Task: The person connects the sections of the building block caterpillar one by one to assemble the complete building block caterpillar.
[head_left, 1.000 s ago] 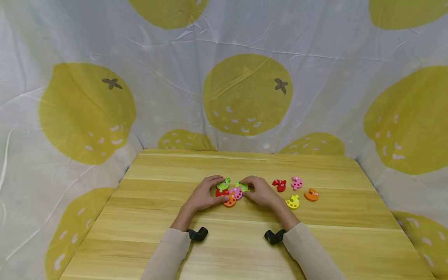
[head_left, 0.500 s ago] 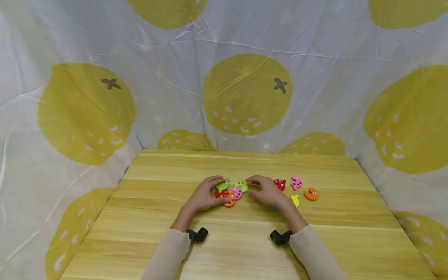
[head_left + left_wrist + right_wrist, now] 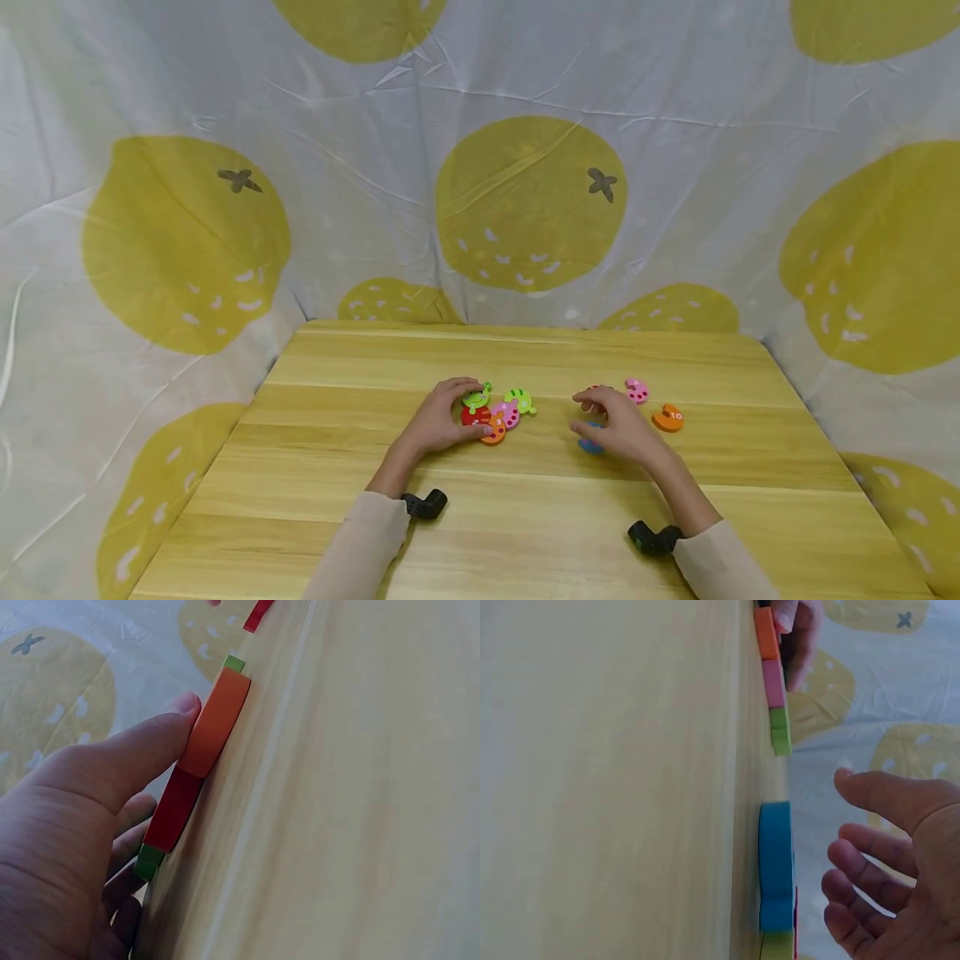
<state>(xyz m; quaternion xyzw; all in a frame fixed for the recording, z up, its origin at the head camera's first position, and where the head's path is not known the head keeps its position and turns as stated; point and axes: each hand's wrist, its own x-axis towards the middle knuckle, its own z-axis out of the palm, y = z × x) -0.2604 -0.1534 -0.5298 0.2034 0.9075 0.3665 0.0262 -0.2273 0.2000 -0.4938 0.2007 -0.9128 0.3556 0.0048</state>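
A: Where do we see the left hand (image 3: pixel 442 417)?
B: We find it at a row of puzzle pieces (image 3: pixel 475 414) on the desk (image 3: pixel 480 517). Its thumb touches the orange piece (image 3: pixel 492 432), and its other fingers curve round behind the green face piece (image 3: pixel 474 398), so we'd call it a hold across that end of the row.
A: How does the row run?
B: From the green face we go to a red piece (image 3: pixel 174 810) marked 2, the orange one marked 3, a spotted pink piece (image 3: pixel 507 412), then a striped green piece (image 3: pixel 519 401). Each touches the next, and all lie flat.
A: And the right hand (image 3: pixel 621 423)?
B: We see it hovering above the loose pieces, fingers spread and well away from the thumb, gripping nothing. In the right wrist view it is apart from the blue piece (image 3: pixel 776 866) below it, which rests on the desk just beside a yellowish piece (image 3: pixel 778 945).
A: What else lies around there?
B: Beyond that hand we make out a second pink piece (image 3: pixel 637 391) and, nearer us, an orange piece marked 10 (image 3: pixel 668 417). A second red piece (image 3: pixel 602 387) is mostly hidden by the hand.
A: Behind the desk?
B: We have a pale cloth (image 3: pixel 337 167) printed with big yellow fruit.
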